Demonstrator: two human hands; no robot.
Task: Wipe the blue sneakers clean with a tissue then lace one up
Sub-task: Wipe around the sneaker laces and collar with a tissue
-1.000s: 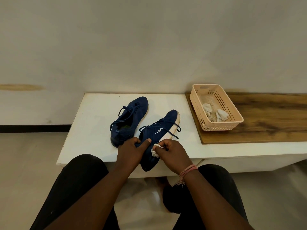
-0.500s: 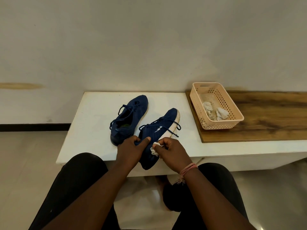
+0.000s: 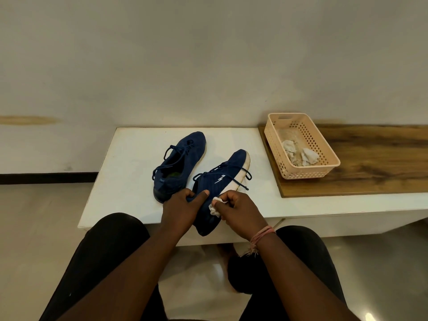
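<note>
Gripping the near sneaker (image 3: 217,188) by its heel, the left hand (image 3: 179,210) steadies it at the desk (image 3: 129,172) edge; its long axis runs toe-away, right hand (image 3: 240,210) pinching the tissue (image 3: 215,206) against its right side.

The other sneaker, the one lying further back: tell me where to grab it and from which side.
Grip the far sneaker at its heel collar, coming from the near side. The heel points toward the person, the mouth gapes upward so fingers can probably hook inside, and loose laces clutter the middle. The left hand is nearest.
</note>
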